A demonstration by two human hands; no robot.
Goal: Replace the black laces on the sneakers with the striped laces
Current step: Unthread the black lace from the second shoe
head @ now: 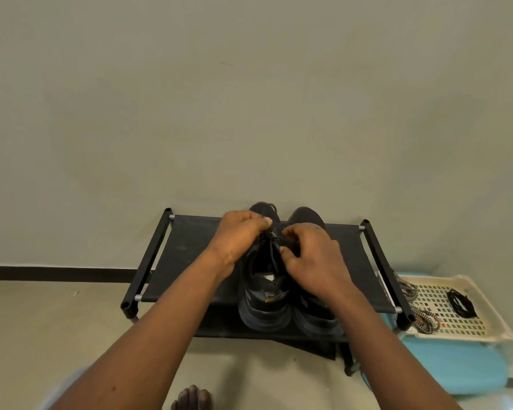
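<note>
Sneakers, dark and thick-soled, stand side by side on top of the black cloth shoe rack [190, 241], toes to the wall. The left sneaker [264, 300] sits at the middle of the rack. The right sneaker [317, 318] touches it on the side nearer the rack's right end.

Both hands are over the left sneaker. The left hand [237, 235] has curled fingers and pinches the thin black lace [271, 258] near the top rows of that shoe. The right hand [311, 255] pinches the same lace from the other side. A loose bit of it hangs down over the tongue.

Just past the rack's right end lies a cream plastic tray with small square holes [490, 312]. In it are the black-and-white striped laces [424, 319], close to the rack, and a little bundle of black lace [462, 303], farther from the rack.

I think the job is not yet half done. The bundle looks like one lace already taken out of a shoe. The right hand hides the right sneaker's holes, so I cannot tell if it is bare. No striped lace is in a shoe yet. This black lace has to come out, and then both shoes need striped laces.
</note>
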